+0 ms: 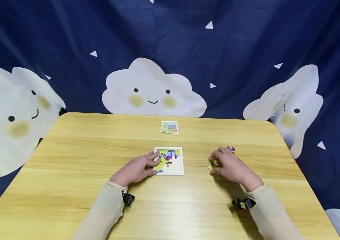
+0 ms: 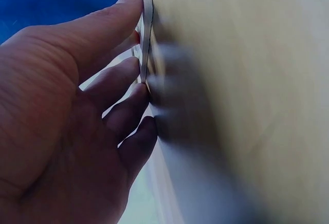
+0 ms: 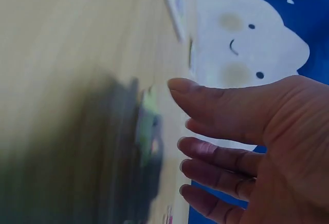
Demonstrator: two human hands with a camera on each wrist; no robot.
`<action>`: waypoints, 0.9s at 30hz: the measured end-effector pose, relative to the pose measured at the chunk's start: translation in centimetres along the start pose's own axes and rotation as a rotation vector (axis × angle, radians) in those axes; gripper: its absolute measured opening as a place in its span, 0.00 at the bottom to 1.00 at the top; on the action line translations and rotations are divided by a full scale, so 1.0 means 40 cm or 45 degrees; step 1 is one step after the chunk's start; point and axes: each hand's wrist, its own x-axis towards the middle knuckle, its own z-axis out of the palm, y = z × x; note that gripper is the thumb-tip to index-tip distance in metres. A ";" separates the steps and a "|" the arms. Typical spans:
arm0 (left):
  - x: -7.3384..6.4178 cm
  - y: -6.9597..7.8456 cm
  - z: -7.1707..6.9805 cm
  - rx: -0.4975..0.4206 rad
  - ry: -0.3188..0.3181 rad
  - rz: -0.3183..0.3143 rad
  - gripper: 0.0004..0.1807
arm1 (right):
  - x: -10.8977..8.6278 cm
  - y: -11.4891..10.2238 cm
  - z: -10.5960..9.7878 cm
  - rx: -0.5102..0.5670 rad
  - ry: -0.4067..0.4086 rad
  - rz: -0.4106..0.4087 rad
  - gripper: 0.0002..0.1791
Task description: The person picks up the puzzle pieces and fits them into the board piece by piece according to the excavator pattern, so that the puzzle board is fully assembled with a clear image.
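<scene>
From my remote seat, the head camera puts the white-framed puzzle tray [image 1: 175, 169] mid-tabletop, lying flat. Inside it I see joined jigsaw pieces [image 1: 171, 153] forming part of a digger scene, blue cab toward twelve o'clock, with green and yellow filling the nine o'clock side; from three round to six the tray floor shows white.

At the tray's nine o'clock edge lies the left hand [image 1: 137, 168], fingers reaching over the frame and onto the picture, thumb at the corner near seven. Its grip is loose: the fingers rest on the tray without clasping it.

Out at three o'clock, well apart from the tray, the right hand [image 1: 231, 166] hovers over a yellow-green puzzle piece [image 1: 210, 167]. My right wrist view shows daylight between the fingertips and the piece, so that grip is slack and holds nothing. Just past the knuckles, at twelve o'clock from that hand, sit dark purple and red pieces [image 1: 232, 149], partly hidden.

A small picture card [image 1: 170, 127] of a digger lies at twelve o'clock from the tray, near the far edge of the wood-grain tabletop [image 1: 170, 206]. Behind hangs a navy curtain [image 1: 232, 43] printed with smiling clouds [image 1: 153, 85].
</scene>
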 end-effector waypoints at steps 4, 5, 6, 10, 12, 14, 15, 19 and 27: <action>0.000 -0.002 0.002 0.000 0.001 -0.002 0.27 | -0.009 0.018 0.007 -0.029 -0.003 -0.003 0.20; -0.001 -0.003 0.002 -0.001 0.000 -0.004 0.27 | -0.010 0.021 0.008 -0.026 -0.006 -0.003 0.19; -0.001 -0.003 0.002 -0.004 -0.001 -0.005 0.27 | -0.009 0.023 0.009 -0.020 -0.010 0.001 0.19; -0.001 -0.004 0.000 -0.013 0.003 -0.012 0.26 | -0.006 0.032 0.015 -0.007 -0.022 0.020 0.17; -0.002 -0.005 -0.001 -0.016 0.006 -0.017 0.26 | -0.005 0.036 0.019 -0.013 -0.020 0.015 0.16; -0.003 -0.006 -0.001 -0.017 0.004 -0.022 0.26 | -0.004 0.039 0.023 -0.022 -0.014 0.003 0.14; -0.004 -0.005 -0.002 -0.019 0.003 -0.024 0.26 | -0.004 0.040 0.025 -0.025 -0.011 -0.006 0.14; -0.003 -0.003 -0.003 -0.019 -0.001 -0.021 0.27 | -0.004 0.041 0.030 -0.021 0.000 -0.036 0.12; 0.000 0.001 -0.005 -0.018 -0.011 -0.012 0.27 | -0.007 0.047 0.028 -0.041 0.010 -0.036 0.14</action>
